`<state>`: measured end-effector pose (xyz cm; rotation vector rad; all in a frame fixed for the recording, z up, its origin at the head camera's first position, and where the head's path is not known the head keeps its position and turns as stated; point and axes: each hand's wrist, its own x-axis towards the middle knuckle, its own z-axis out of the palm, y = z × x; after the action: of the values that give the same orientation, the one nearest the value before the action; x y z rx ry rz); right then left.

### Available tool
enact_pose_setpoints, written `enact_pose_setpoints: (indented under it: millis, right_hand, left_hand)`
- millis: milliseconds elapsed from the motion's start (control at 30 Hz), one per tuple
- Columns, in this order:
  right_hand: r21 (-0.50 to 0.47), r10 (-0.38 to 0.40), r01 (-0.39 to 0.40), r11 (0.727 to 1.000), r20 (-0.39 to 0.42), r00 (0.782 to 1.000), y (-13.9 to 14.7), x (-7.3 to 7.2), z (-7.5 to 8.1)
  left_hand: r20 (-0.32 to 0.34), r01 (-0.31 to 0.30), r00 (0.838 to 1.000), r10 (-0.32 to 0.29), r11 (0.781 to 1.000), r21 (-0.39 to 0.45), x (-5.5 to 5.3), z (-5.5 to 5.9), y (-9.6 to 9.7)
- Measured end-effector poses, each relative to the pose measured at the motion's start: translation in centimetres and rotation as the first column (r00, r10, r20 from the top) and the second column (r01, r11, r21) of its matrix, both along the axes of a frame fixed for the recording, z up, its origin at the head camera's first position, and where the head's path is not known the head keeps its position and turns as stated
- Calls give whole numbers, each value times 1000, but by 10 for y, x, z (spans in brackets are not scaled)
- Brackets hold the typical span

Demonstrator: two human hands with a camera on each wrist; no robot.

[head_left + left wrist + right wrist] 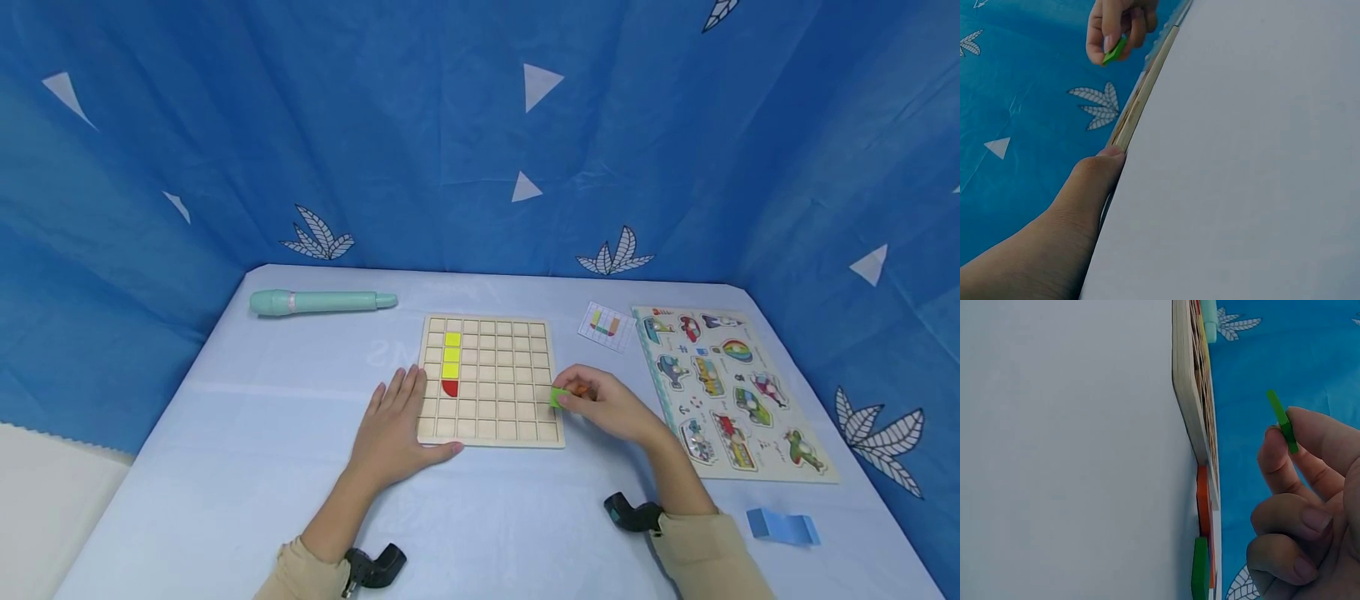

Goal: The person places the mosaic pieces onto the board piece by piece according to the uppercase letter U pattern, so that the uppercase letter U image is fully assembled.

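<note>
A wooden grid board (506, 400) lies on the table, with three yellow square tiles (452, 355) in a column and a red rounded tile (450, 388) just below them. My left hand (390, 437) rests flat at the board's left side, fingers extended along the edge and thumb touching the front edge. Between thumb and fingertips, my right hand (611, 406) pinches a thin green tile (1282, 422), held above the table by the board's right edge. Under that hand, an orange piece (1203, 500) and another green piece (1200, 569) lie beside the board.
A small pattern card (606, 326) lies at the back right, near a picture puzzle board (738, 396). Farther left is a mint-green microphone-shaped object (322, 302). A blue bent piece (783, 527) sits at the front right. Blue curtains (480, 133) hang around the table.
</note>
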<state>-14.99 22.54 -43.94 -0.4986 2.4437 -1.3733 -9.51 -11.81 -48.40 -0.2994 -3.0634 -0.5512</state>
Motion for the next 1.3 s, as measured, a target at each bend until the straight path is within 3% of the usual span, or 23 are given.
enact_pose_setpoints:
  millis: [433, 1300]
  right_hand:
    - [-12, 49, -49, 999, 23, 999, -34, -9, 7]
    - [35, 115, -115, 993, -2, 993, -87, -24, -2]
  left_hand:
    - [1, 0, 1000, 0, 1000, 0, 1, 0, 0]
    - [-7, 1, 1000, -1, 1000, -15, 1, 0, 0]
